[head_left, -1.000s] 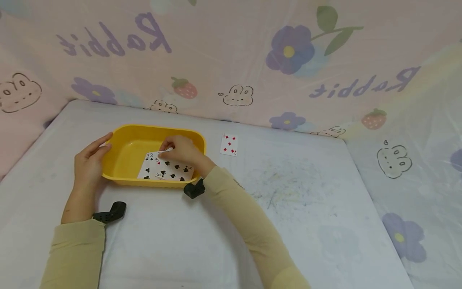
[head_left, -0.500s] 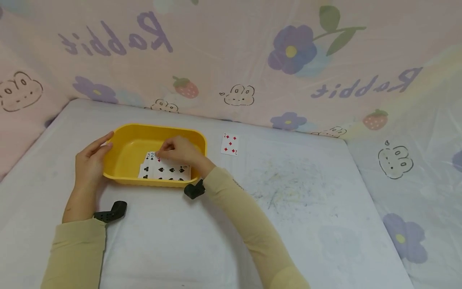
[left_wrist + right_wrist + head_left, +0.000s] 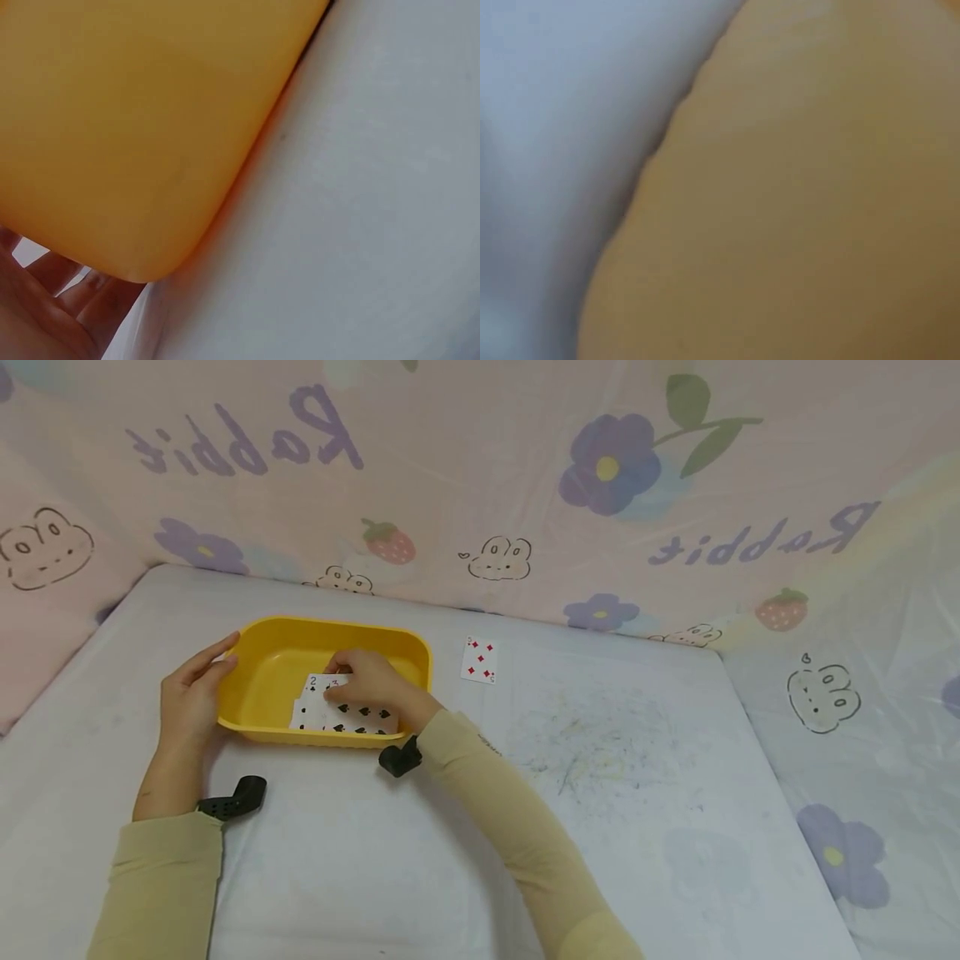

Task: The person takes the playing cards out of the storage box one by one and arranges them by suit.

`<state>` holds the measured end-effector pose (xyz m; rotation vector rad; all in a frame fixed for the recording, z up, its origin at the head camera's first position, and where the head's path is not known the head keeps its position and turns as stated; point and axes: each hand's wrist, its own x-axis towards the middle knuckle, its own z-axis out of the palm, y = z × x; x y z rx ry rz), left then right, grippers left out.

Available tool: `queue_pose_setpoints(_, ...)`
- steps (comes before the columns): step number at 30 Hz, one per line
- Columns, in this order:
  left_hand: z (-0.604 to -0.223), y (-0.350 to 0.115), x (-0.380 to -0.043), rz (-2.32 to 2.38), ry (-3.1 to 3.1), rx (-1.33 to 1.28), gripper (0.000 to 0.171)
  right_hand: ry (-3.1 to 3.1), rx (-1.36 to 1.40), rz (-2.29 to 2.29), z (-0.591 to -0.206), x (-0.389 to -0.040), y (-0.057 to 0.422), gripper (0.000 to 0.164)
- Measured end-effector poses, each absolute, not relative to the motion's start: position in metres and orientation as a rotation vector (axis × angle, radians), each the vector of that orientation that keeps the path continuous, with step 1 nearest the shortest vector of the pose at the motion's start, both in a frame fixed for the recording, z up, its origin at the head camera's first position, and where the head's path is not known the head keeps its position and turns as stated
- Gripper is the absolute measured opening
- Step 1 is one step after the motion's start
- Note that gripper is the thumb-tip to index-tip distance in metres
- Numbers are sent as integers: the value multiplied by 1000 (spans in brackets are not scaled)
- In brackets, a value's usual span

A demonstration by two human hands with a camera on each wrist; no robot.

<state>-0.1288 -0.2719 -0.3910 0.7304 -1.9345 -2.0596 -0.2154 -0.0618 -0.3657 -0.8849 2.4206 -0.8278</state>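
Observation:
In the head view my left hand (image 3: 191, 693) rests against the left end of a yellow plastic tub (image 3: 255, 732), fingers fairly straight, thumb and index fingertips right at the rim. The left wrist view shows those fingers (image 3: 112, 307) beside the tub's outer wall. My right hand (image 3: 371, 683) reaches inside the tub and pinches playing cards (image 3: 360, 720) at their upper edge. They lie face up and overlapping; a black two, a red three and several spades show, the rest hidden under the hand. Tub wall (image 3: 795, 195) fills most of the right wrist view.
A five of diamonds (image 3: 479, 659) lies face up on the white table (image 3: 465, 860), to the right of the tub. Grey smudges (image 3: 600, 752) mark the tabletop. A printed rabbit-and-flower cloth (image 3: 450, 460) hangs behind and at the sides.
The right hand's fingers have shifted slightly over the cards, and the cards have slid and turned a little; a corner three at the left is now covered. The left hand stays at the tub.

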Motion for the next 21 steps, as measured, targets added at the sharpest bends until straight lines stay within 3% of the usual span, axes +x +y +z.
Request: queue_pose_setpoints(21,-394,-272,-131,-2007,-1936,737,34,2364,-554,-870,-348,-225,-33,26)
